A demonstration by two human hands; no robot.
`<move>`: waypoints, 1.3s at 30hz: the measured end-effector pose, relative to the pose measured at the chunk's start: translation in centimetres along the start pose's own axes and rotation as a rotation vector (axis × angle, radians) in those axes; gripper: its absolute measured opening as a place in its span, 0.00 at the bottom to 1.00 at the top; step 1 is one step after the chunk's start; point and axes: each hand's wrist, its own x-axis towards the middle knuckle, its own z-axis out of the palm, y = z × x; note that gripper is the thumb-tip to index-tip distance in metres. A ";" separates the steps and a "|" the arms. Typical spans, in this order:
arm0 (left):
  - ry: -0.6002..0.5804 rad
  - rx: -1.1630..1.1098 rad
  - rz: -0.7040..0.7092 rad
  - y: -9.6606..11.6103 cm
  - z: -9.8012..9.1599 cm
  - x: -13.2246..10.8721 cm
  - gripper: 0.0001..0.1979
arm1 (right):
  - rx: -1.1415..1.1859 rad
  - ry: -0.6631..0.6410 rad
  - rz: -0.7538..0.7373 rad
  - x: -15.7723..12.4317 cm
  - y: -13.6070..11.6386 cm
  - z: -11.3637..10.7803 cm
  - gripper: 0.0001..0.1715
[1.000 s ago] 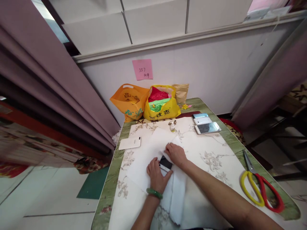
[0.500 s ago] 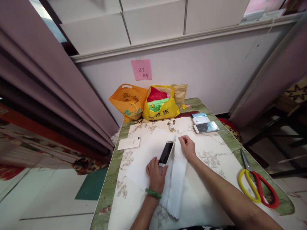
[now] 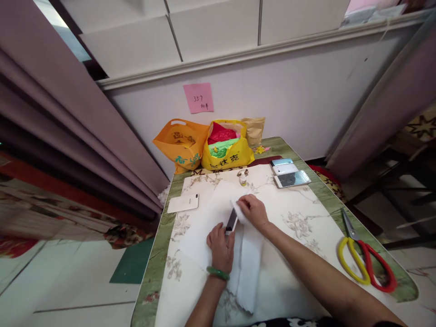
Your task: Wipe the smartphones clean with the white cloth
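Note:
My left hand [image 3: 220, 245], with a green bangle at the wrist, pins the near end of a dark-screened phone [image 3: 231, 222] to the white sheet [image 3: 204, 222] on the table. My right hand [image 3: 252, 211] presses a white cloth [image 3: 248, 268] over the far end of that phone, covering most of the screen. The cloth trails down towards the table's near edge.
A white phone [image 3: 184, 202] lies face down at the left. Three phones [image 3: 290, 173] sit at the back right, a small bottle [image 3: 243, 179] behind my hands. Orange and yellow bags [image 3: 204, 145] stand against the wall. Yellow and red scissors [image 3: 361, 254] lie at the right edge.
Half a second ago the phone's screen lay bare and my right hand was off to its right. Now my right hand has come back over it with the cloth.

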 end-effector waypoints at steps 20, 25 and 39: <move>0.140 -0.268 0.054 -0.4 0.0 -0.7 0.16 | 0.399 0.247 0.334 -1.0 3.6 -1.9 0.22; 0.107 -0.295 0.018 -0.3 -0.4 -0.9 0.13 | 0.409 0.182 0.217 -1.1 1.0 -2.4 0.17; 0.144 -0.274 0.065 -0.3 -0.5 -0.4 0.11 | 0.320 -0.253 -0.263 -2.7 -4.2 -1.5 0.12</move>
